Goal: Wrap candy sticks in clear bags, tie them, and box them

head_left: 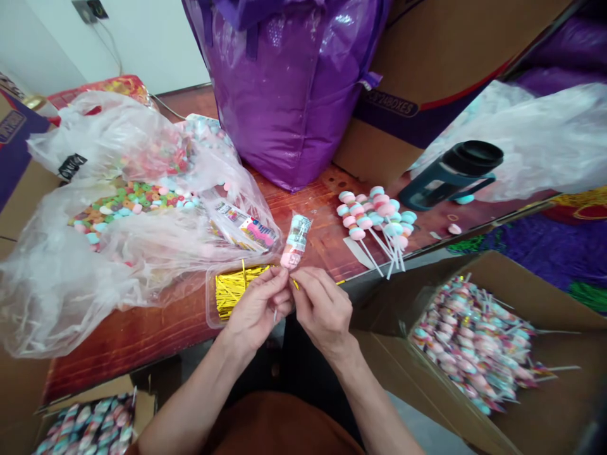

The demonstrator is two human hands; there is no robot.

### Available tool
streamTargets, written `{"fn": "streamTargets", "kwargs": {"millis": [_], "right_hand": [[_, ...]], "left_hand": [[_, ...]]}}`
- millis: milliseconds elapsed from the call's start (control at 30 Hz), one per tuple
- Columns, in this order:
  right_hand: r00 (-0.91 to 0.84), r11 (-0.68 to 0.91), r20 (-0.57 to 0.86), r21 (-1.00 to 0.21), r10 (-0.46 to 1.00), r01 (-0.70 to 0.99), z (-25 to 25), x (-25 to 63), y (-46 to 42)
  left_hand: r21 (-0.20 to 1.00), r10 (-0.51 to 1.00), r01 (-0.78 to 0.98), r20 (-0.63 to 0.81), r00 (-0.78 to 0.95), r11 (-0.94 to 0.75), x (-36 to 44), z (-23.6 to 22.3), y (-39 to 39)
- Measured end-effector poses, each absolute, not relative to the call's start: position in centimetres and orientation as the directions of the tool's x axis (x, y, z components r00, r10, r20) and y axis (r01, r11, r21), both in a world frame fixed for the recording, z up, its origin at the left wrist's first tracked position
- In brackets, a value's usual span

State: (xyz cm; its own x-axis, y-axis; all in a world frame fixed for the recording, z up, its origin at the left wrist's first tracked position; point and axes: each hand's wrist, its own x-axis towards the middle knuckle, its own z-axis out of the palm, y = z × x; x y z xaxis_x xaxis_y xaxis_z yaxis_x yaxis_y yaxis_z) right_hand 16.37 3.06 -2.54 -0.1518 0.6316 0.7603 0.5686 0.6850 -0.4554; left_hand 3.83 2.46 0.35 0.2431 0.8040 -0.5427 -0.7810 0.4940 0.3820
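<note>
Upright in front of me stands a candy skewer [296, 240] in a clear printed wrapper, blue at the top and pink at the bottom. My left hand [262, 298] pinches it where the wrapper gathers at the stick, and the white stick end shows below the fingers. Against the same spot, my right hand [322, 303] is closed on a gold twist tie [340, 282], whose end sticks out to the right. A clear tub of gold twist ties [232, 292] sits just behind my left hand. Unwrapped candy skewers [377, 218] lie in a bunch at the right.
Clear plastic bags of loose candies [137, 196] spread over the table's left side. A purple bag [289, 95] stands at the back, with a dark bottle [450, 174] to its right. Open cardboard boxes hold wrapped skewers [469, 341] at lower right and more skewers [90, 426] at lower left.
</note>
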Motion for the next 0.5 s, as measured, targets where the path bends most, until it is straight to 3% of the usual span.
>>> {"fn": "streamTargets", "kwargs": {"millis": [200,333,400,500], "right_hand": [[-0.021,0.559,0.622,-0.688,0.783,0.463,-1.4,15.9,2.6],[0.077,0.399,0.440,-0.864,0.895,0.306,0.3,16.3,2.2],[0.111,0.356,0.397,-0.894,0.911,0.273,1.3,16.8,2.3],[0.123,0.394,0.454,-0.857,0.883,0.332,2.4,17.3,2.5]], "left_hand": [[0.477,0.831,-0.735,-0.516,0.210,0.482,4.8,0.5,2.7],[0.542,0.882,-0.706,-0.379,0.279,0.456,4.6,1.5,3.2],[0.632,0.921,-0.672,-0.303,0.246,0.387,4.5,2.3,3.1],[0.787,0.952,-0.539,-0.216,0.217,0.302,4.4,3.0,2.6]]}}
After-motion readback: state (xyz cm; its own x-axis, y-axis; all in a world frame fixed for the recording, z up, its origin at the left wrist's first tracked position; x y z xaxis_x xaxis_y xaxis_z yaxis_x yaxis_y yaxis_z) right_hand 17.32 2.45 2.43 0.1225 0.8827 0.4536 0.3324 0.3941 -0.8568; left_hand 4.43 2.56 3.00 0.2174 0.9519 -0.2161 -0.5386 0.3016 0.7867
